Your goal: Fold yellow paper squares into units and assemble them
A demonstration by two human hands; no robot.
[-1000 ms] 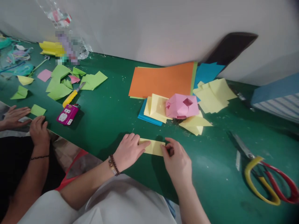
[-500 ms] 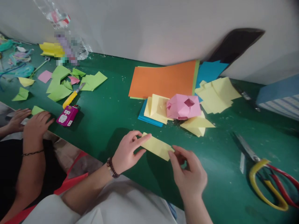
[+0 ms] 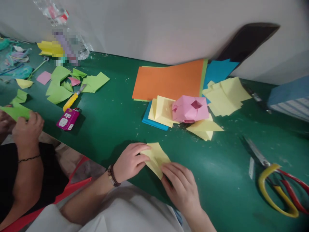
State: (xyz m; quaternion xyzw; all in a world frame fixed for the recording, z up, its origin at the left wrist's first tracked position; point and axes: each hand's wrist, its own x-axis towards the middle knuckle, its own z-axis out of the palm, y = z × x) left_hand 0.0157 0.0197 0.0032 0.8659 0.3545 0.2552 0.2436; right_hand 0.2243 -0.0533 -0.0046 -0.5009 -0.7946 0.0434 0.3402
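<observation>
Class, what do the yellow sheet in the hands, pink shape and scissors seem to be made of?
Yellow sheet: matte paper, going by its thin edge and crease.
Pink shape: also matte paper, it seems, from its flat faces and sharp folds.
Scissors: grey, slightly shiny blades suggest metal; smooth coloured handles, perhaps plastic.

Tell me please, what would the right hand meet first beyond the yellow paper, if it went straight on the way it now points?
Probably the left hand: the right hand points toward it across the yellow paper. Exact depth is unclear.
</observation>
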